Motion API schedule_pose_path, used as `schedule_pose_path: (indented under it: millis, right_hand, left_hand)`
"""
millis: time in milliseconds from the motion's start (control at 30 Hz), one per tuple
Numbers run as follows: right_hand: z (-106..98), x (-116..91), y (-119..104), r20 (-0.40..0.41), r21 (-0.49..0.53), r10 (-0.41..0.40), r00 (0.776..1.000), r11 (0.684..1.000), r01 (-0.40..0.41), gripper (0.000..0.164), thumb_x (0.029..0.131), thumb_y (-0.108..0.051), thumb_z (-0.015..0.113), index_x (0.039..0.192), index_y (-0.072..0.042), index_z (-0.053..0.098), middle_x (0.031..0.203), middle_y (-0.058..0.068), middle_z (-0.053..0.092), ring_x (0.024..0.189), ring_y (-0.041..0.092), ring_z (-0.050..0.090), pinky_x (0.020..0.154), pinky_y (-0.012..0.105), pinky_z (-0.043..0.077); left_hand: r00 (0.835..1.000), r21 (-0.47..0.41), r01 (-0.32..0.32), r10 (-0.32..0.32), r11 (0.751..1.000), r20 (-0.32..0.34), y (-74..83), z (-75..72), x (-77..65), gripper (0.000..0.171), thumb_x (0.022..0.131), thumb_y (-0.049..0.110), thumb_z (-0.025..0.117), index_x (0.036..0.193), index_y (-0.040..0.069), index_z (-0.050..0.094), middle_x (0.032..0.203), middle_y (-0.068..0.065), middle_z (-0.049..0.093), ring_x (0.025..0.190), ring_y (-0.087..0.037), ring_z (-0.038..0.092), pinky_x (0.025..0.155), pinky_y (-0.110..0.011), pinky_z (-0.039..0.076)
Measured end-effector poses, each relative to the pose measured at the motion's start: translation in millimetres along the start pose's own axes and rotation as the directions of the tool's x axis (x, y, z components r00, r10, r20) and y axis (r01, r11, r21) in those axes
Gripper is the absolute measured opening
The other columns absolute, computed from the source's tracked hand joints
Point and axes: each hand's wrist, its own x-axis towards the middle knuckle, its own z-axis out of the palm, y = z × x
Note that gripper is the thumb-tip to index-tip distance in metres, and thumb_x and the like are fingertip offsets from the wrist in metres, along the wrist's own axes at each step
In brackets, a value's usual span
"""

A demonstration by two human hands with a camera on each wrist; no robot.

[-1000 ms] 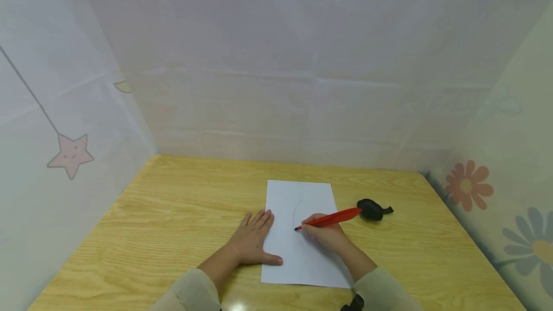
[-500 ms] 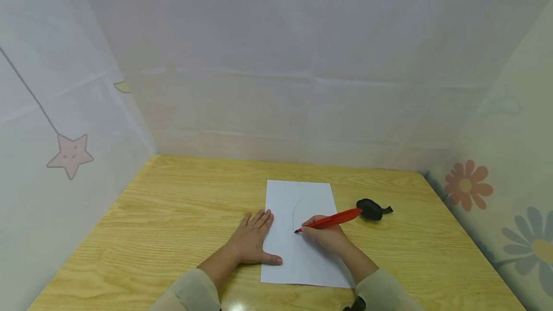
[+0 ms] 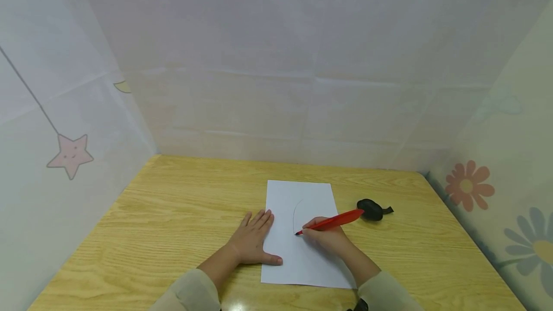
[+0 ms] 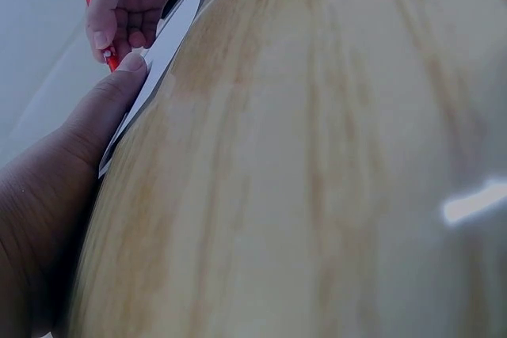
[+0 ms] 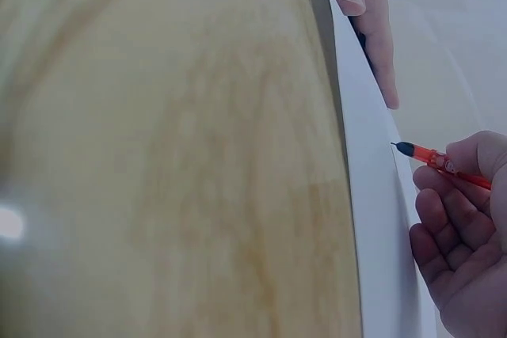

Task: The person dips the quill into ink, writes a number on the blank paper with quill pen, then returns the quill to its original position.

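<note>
A white sheet of paper (image 3: 287, 268) lies on the wooden table, with a thin curved line drawn on its upper half. My right hand (image 3: 329, 240) pinches a red feather pen (image 3: 334, 220) between thumb and fingers, its dark tip at the lower end of the line. In the right wrist view the pen's orange barrel (image 5: 428, 156) ends in a black tip over the paper (image 5: 372, 195). My left hand (image 3: 252, 243) rests flat with fingers spread across the paper's left edge, thumb on the sheet. Its thumb (image 4: 107, 104) also shows in the left wrist view.
A black rounded object with a short tail (image 3: 370, 209) lies right of the paper, near the feather's end. The wooden table (image 3: 173, 205) is bounded by a pale back wall (image 3: 302, 109) and side walls printed with a star and flowers.
The pen tip has moved slightly down toward me, and the drawn line has grown longer at its lower end. My left hand has kept its place.
</note>
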Motion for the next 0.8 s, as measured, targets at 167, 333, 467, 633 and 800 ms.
schedule_pose_path:
  millis: [167, 333, 467, 633, 800]
  right_hand:
    - [-0.5, -2.0, 0.5, 0.007, -0.006, -0.003, 1.000, 1.000, 0.003, 0.014, 0.085, -0.018, 0.074, 0.095, -0.007, 0.073, 0.076, 0.001, 0.067, 0.072, 0.016, 0.054, 0.066, 0.026, 0.044]
    - [-2.1, -4.0, -0.2, 0.017, -0.007, -0.003, 1.000, 1.000, 0.003, 0.017, 0.085, -0.019, 0.075, 0.096, -0.007, 0.073, 0.078, 0.001, 0.067, 0.073, 0.017, 0.054, 0.067, 0.026, 0.045]
    - [-3.3, -5.8, -0.4, 0.021, -0.009, 0.009, 1.000, 1.000, -0.009, 0.017, 0.085, -0.019, 0.075, 0.097, -0.007, 0.073, 0.079, 0.001, 0.068, 0.073, 0.017, 0.054, 0.067, 0.026, 0.045]
    - [-4.4, -8.2, -0.4, 0.025, -0.009, 0.001, 1.000, 1.000, -0.001, 0.017, 0.085, -0.019, 0.075, 0.096, -0.006, 0.073, 0.080, 0.001, 0.068, 0.073, 0.017, 0.055, 0.067, 0.027, 0.046]
    - [-5.4, -10.0, 0.6, 0.032, -0.028, -0.008, 0.999, 1.000, 0.009, 0.017, 0.085, -0.019, 0.075, 0.096, -0.006, 0.073, 0.080, 0.001, 0.068, 0.074, 0.016, 0.055, 0.068, 0.027, 0.046]
  left_hand:
    - [1.000, -0.005, 0.000, 0.000, 1.000, 0.003, -1.7, 2.9, 0.9, 0.120, 0.072, 0.086, 0.053, 0.158, 0.009, 0.017, 0.166, -0.006, 0.011, 0.155, -0.023, 0.008, 0.124, -0.052, 0.006]
    - [1.000, -0.004, 0.002, -0.002, 1.000, 0.000, -2.8, 5.2, 2.5, 0.122, 0.071, 0.087, 0.053, 0.158, 0.010, 0.016, 0.166, -0.005, 0.010, 0.155, -0.022, 0.006, 0.124, -0.051, 0.004]
    - [1.000, -0.002, 0.001, -0.001, 1.000, -0.002, -2.5, 4.9, 2.3, 0.122, 0.071, 0.087, 0.053, 0.158, 0.010, 0.016, 0.166, -0.005, 0.010, 0.155, -0.021, 0.006, 0.124, -0.051, 0.004]
    - [1.000, -0.010, -0.006, 0.006, 1.000, -0.002, -1.9, 2.7, 1.5, 0.121, 0.072, 0.086, 0.053, 0.158, 0.009, 0.016, 0.166, -0.006, 0.011, 0.155, -0.023, 0.007, 0.124, -0.052, 0.004]
    - [1.000, -0.005, -0.012, 0.012, 1.000, -0.001, -0.3, -0.5, -0.6, 0.120, 0.073, 0.085, 0.054, 0.157, 0.008, 0.018, 0.166, -0.008, 0.013, 0.154, -0.025, 0.009, 0.123, -0.054, 0.007]
